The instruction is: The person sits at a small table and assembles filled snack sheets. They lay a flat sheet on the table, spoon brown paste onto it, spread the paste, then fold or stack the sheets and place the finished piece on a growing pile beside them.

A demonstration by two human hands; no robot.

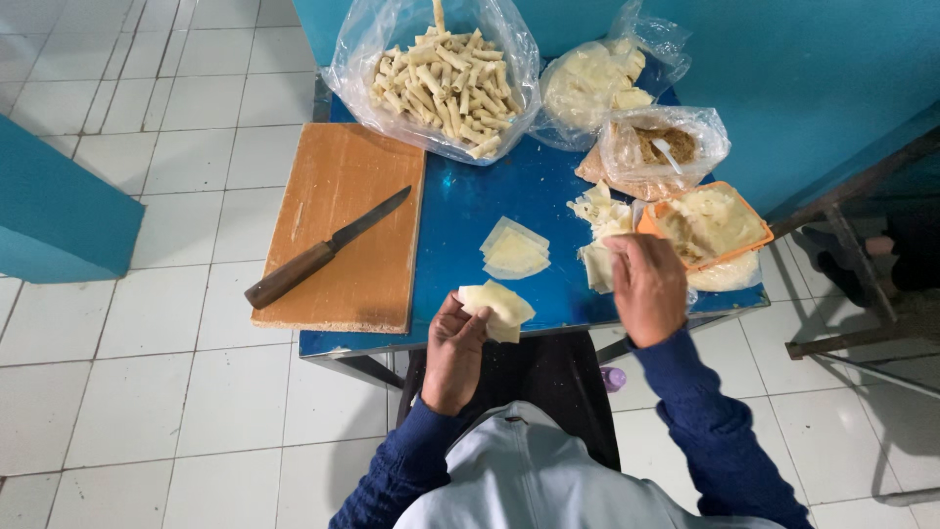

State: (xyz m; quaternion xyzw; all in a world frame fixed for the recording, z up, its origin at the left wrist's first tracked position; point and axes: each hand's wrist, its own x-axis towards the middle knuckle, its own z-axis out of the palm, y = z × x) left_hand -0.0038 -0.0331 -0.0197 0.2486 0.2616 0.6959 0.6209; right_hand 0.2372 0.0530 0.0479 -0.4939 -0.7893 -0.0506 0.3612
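Many finished rolls bagged far beyond left hand, its grip pinching one flat wrapper at surface edge; right hand curled over wrapper pile, grip unclear; filling just beyond, plenty left.

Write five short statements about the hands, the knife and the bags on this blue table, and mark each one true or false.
1. The left hand holds a pale wrapper sheet at the table's near edge. True.
2. The right hand grips the knife. False: the knife lies alone on the wooden cutting board, and the right hand is over the pile of wrappers beside the orange tray.
3. The big clear bag holds rolled sticks. True.
4. The knife has a wooden handle. True.
5. The cutting board lies to the right of the orange tray. False: it lies at the left end of the blue table.
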